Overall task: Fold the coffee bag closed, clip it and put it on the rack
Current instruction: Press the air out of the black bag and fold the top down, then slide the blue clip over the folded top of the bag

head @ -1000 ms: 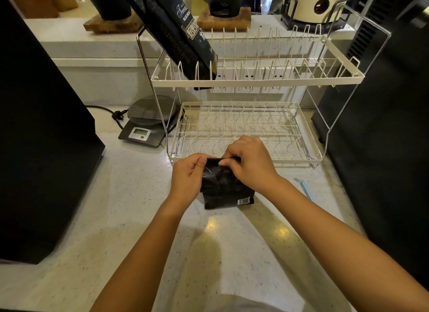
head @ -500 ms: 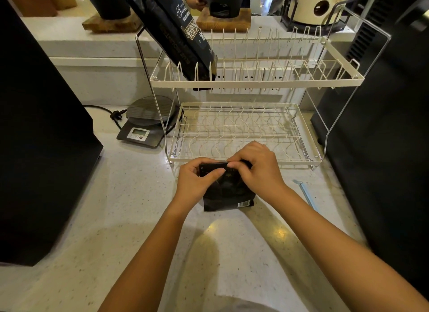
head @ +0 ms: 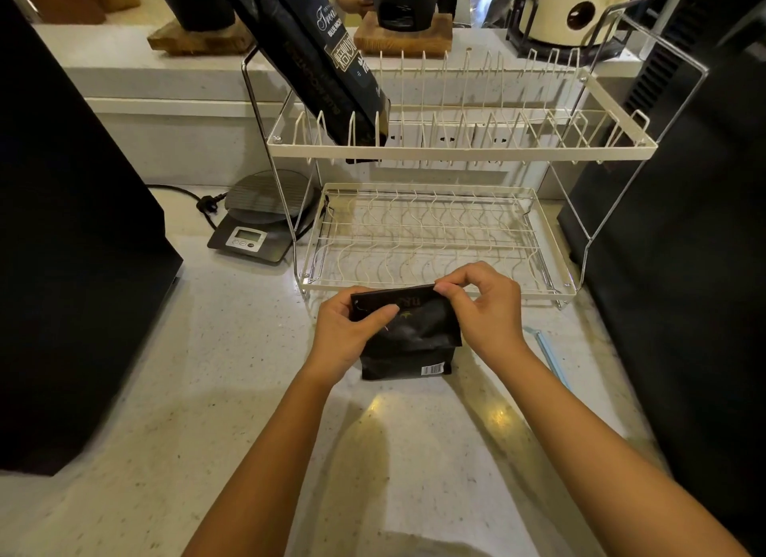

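Two hands, both clamped on one small black coffee bag [head: 408,337] standing upright on the pale speckled tabletop [head: 232,370]. Left hand [head: 346,334] wrapped around the bag's left upper edge, thumb pressed flat across the front panel. Right hand [head: 483,307] pinching the top right corner between thumb and forefinger, remaining fingers curled. Top of the bag bent over into a flat band running between the two grips; gold print on the front too creased to read, a white barcode label at the lower right corner. Just beyond the hands, one two-tier wire rack [head: 439,241], its lower shelf close behind the knuckles. One larger black bag [head: 327,59] leaning in the slots of the upper tier, beyond and above the left hand, its top cut off by the frame edge. One pale blue clip [head: 549,357] lying flat just right of the right wrist, its near end hidden by the forearm. One kitchen scale [head: 259,225] beyond and left of the left hand, partly behind the rack's leg, display blank or unreadable. Dark bulky shapes far left and far right of the arms, too dark to make out. Wooden blocks and dark containers on the ledge behind the rack, cropped at the top.
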